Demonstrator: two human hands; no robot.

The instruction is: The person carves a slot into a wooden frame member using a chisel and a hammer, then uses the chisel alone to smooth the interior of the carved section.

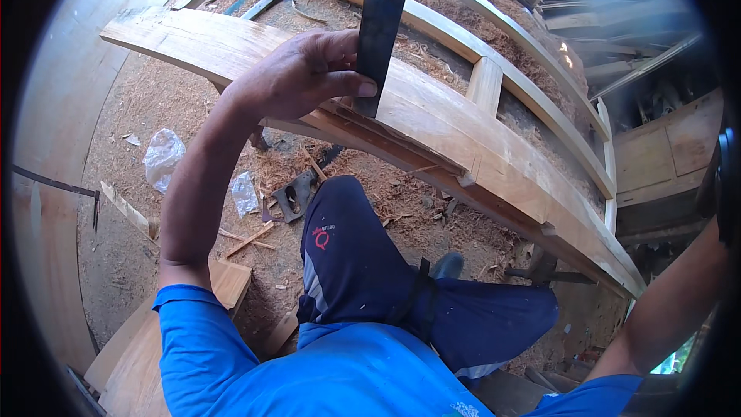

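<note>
- The left hand [305, 77] pinches a dark, flat metal strip [383, 23] over a pale, curved wooden plank [448, 127].
- It looks stiff, fairly light; best gripped by its flat faces.
- The right hand is out of view; its grip cannot be told.

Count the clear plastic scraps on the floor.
2: a larger scrap left of the left forearm, a smaller scrap between it and the left knee. Others may be hidden.
</note>
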